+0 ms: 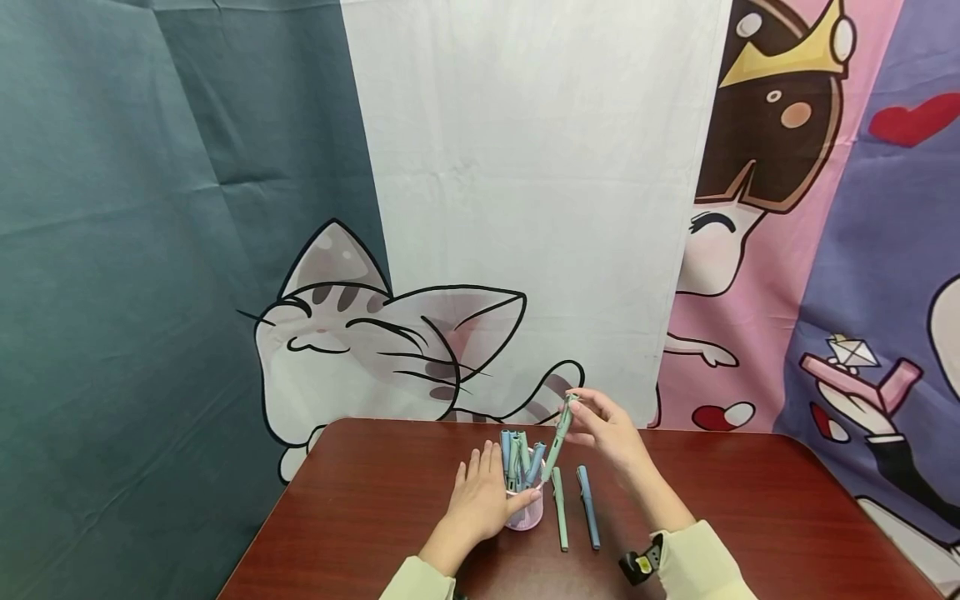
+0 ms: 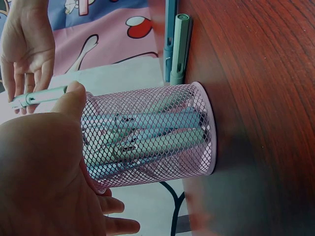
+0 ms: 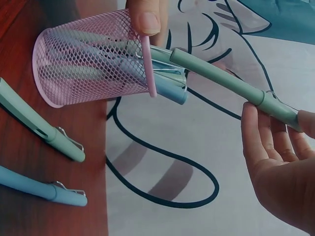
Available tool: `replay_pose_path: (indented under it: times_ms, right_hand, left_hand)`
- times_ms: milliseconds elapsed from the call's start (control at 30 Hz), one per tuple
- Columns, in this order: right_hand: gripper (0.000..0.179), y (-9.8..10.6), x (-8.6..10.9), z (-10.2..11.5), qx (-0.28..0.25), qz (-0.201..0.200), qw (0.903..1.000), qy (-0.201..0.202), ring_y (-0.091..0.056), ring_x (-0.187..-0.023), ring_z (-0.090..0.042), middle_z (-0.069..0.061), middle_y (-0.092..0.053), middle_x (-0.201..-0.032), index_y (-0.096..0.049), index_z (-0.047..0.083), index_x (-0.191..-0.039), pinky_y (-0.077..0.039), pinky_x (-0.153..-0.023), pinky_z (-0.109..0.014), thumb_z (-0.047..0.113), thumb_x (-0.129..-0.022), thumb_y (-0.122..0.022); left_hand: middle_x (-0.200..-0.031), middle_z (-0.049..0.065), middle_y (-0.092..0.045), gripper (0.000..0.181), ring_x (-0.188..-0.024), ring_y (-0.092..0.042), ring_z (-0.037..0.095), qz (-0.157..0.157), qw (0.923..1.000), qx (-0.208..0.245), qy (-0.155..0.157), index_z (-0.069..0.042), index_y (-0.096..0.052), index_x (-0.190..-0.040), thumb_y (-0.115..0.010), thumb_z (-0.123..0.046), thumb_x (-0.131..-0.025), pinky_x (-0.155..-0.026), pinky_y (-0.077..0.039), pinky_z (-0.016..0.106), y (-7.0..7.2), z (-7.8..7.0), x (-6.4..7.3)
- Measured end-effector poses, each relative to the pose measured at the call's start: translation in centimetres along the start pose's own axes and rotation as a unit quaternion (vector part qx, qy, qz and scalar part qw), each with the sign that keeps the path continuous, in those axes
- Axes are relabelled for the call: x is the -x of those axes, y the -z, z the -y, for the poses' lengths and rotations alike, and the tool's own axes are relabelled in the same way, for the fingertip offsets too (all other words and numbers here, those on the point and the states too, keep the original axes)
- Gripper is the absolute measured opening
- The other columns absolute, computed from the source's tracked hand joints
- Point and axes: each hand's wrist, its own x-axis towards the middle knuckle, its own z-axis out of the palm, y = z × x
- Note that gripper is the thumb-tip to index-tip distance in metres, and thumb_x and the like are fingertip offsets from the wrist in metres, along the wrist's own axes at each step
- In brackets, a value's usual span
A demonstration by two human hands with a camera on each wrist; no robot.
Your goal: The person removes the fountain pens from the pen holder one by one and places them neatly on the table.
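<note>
A pink mesh pen holder [image 1: 527,515] stands on the table with several pale green and blue pens [image 1: 515,460] in it. My left hand [image 1: 480,498] holds it at the rim, thumb across the front and long fingers extended along the far left side. Between thumb and fingertips, my right hand [image 1: 613,435] pinches a pale green pen [image 1: 558,443] near its clip end. This pen slants down to the left, its lower end right at the holder's rim. In the right wrist view, the held pen [image 3: 216,74] overlaps the tops of the pens in the holder.
Right of the holder, a green pen [image 1: 561,510] and a blue pen [image 1: 588,508] lie side by side on the reddish-brown table [image 1: 360,508]. A cartoon-printed cloth [image 1: 525,208] hangs behind the table's far edge. A dark watch-like device [image 1: 641,564] sits at the right sleeve.
</note>
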Motion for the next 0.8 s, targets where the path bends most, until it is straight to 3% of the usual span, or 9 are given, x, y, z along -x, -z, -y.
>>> replay_pose_path:
  times_ms: [433, 567, 800]
  right_hand:
    - [0.038, 1.2, 0.6, 0.5, 0.018, -0.001, 0.9997, 0.016, -0.073, -0.097, -0.03, -0.004, -0.071, -0.104, -0.059, 0.0, -0.13, -0.061, -0.08, -0.042, 0.022, -0.101, -0.065]
    - [0.04, 1.5, 0.8, 0.5, 0.031, 0.001, 0.9994, 0.017, -0.073, -0.098, -0.033, -0.008, -0.071, -0.105, -0.058, -0.003, -0.131, -0.061, -0.079, -0.041, 0.022, -0.1, -0.065]
    - [0.037, 2.1, 1.2, 0.5, 0.058, -0.002, 0.9982, 0.019, -0.075, -0.091, -0.024, -0.015, -0.07, -0.106, -0.061, -0.001, -0.129, -0.062, -0.076, -0.037, 0.022, -0.101, -0.065]
  left_hand:
    - [-0.16, 0.024, -0.035, 0.106, -0.148, -0.031, 0.043, -0.005, 1.0, 0.005, -0.002, 0.005, -0.033, -0.154, -0.061, -0.072, -0.086, -0.118, -0.024, 0.062, 0.0, 0.1, 0.1]
    - [-0.16, 0.023, -0.034, 0.106, -0.148, -0.03, 0.043, -0.004, 1.0, 0.007, -0.003, 0.005, -0.032, -0.154, -0.061, -0.072, -0.086, -0.118, -0.024, 0.062, 0.0, 0.2, 0.1]
    - [-0.16, 0.023, -0.035, 0.107, -0.147, -0.032, 0.043, -0.006, 1.0, 0.006, -0.005, 0.005, -0.033, -0.154, -0.06, -0.073, -0.086, -0.118, -0.024, 0.062, -0.1, 0.1, 0.1]
